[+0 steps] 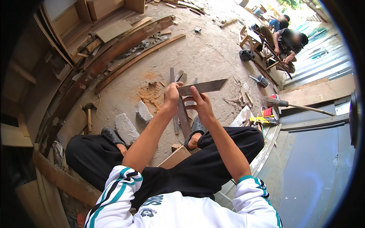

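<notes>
Between my two hands is a dark, flat board (208, 87) with a slanted far end pointing right; it looks like wood. My left hand (173, 95) is closed around the board's left end. My right hand (200, 105) has its thumb on the board's near face and its other fingers curled below and behind it. Under the hands, a long dark wooden strip (184, 119) runs down toward my right foot; whether a finger touches it is hidden. A narrow upright strip (172, 75) shows just beyond my left hand.
Pale blocks (126, 129) and a hammer (89, 118) lie at left, near sawdust (151, 95). Long curved timbers (140, 57) stretch along the left. A broom (300, 105), a handsaw (264, 120) and a metal mug (262, 81) are at right. Two people (291, 41) work at far right.
</notes>
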Motion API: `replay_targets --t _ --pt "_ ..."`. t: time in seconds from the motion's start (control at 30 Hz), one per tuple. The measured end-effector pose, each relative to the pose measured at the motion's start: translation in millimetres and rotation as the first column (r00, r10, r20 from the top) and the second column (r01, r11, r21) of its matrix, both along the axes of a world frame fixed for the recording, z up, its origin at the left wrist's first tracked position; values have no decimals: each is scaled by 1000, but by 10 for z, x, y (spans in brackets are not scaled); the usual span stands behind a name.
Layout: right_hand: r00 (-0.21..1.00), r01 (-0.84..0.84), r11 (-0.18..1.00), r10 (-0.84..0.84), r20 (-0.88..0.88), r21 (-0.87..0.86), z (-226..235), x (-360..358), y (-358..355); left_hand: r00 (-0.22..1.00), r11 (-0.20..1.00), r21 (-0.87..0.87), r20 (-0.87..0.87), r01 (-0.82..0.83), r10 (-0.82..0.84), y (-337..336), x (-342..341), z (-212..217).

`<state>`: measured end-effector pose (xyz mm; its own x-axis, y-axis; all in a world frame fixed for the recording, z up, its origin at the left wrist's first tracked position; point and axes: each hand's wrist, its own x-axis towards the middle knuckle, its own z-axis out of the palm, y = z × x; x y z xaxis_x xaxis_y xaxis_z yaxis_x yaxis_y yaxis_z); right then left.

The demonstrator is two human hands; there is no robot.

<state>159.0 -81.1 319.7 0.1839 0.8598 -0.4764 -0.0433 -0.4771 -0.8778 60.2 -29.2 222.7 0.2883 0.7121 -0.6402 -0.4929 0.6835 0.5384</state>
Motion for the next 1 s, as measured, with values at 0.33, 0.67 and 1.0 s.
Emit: replay_targets --t 0.33,0.67,1.0 --pt "1000 -17 1000 17 23 1 -21 49 13 996 996 -48 57 -72 75 5 23 27" --pt "994 2 1000 -3 105 8 -96 35 2 988 992 -61 98 -115 120 -3 120 -61" --pt "997 -73 997 74 35 -35 -143 111 40 988 988 -73 63 -135 140 -30 157 -239"
